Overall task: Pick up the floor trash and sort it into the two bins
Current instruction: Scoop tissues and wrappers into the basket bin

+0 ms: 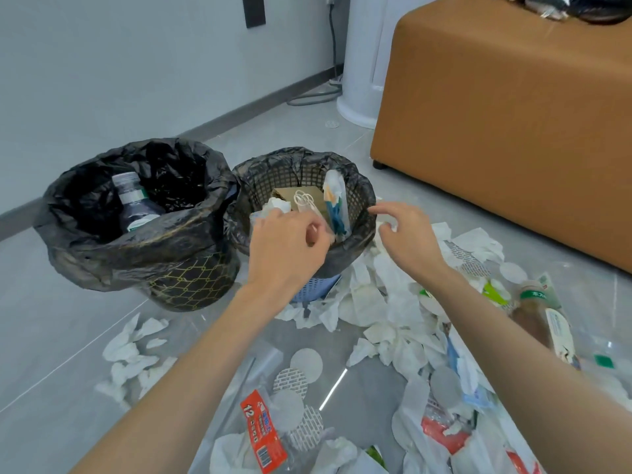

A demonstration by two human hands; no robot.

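Hovering at mesh bin [297, 174], left hand [287, 242], right hand [408, 236]

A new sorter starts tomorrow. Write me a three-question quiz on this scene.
1. True or false: the plastic bottle lies in the mesh bin.
2. The left hand hovers over: A the mesh bin; B the gold-patterned bin; C neither bin.
3. What white litter surrounds the mesh bin's base?
Key: 1 false, it lies in the gold-patterned bin. 2 A. 3 crumpled tissues.
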